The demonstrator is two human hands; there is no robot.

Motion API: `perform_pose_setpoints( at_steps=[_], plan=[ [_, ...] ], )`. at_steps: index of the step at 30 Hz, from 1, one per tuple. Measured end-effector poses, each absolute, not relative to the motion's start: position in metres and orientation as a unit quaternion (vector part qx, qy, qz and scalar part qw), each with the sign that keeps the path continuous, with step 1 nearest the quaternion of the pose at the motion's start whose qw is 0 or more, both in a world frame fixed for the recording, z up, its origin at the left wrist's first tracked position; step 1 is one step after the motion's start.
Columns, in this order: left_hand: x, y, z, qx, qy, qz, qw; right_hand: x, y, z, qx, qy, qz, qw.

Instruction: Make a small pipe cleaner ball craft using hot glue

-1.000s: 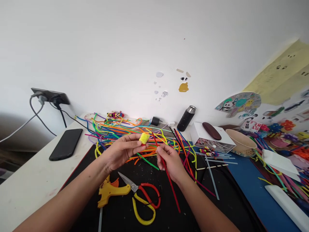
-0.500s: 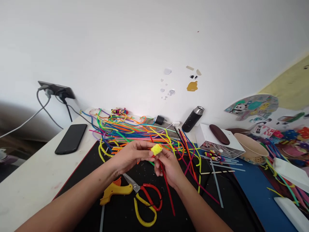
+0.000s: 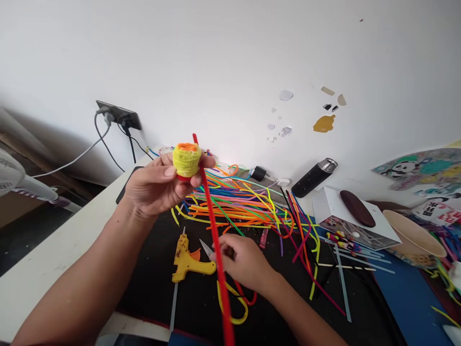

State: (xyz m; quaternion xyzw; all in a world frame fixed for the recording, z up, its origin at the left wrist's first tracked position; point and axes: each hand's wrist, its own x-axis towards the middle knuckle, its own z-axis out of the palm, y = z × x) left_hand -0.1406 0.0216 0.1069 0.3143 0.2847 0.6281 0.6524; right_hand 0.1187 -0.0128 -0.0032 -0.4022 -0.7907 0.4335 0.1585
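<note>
My left hand [image 3: 154,185] is raised above the desk, pinching a small yellow coil of pipe cleaner with an orange top [image 3: 186,160]. A long red pipe cleaner [image 3: 215,240] runs from under the coil down past the bottom of the view. My right hand [image 3: 242,263] is low over the black mat [image 3: 194,307], its fingers curled by the red-and-yellow scissors [image 3: 234,300]; the blade tip shows at its fingers. A yellow glue gun [image 3: 187,259] lies just left of it.
A heap of coloured pipe cleaners [image 3: 248,204] spreads across the desk behind. A black bottle [image 3: 312,177], a white box [image 3: 355,218] and a paper bowl [image 3: 414,238] sit to the right. A wall socket with cables [image 3: 118,115] and a dark phone [image 3: 124,190] are at left.
My left hand lifted the yellow coil up and to the left, the red pipe cleaner trailing from it. My right hand let go of the red one and dropped to the scissors. The view swung left.
</note>
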Motion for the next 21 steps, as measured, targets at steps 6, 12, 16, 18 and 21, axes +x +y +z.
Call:
perform_pose_setpoints(
  at_steps=[6,12,16,18,21],
  plan=[
    [-0.137,0.027,0.100,0.332,0.288,0.558,0.703,0.087,-0.021,-0.002,-0.304,-0.934,0.189,0.025],
    [-0.128,0.031,0.101,0.366,0.239,0.529,0.727,0.075,-0.025,-0.013,-0.291,-0.947,0.136,0.007],
    [-0.128,0.032,0.099,0.378,0.231,0.502,0.743,0.063,-0.029,-0.010,-0.279,-0.953,0.116,-0.032],
    [-0.128,0.033,0.098,0.389,0.221,0.492,0.747,0.058,-0.031,-0.010,-0.274,-0.954,0.110,-0.042],
    [-0.127,0.035,0.097,0.410,0.203,0.484,0.746,0.054,-0.032,-0.011,-0.270,-0.955,0.117,-0.035]
  ],
)
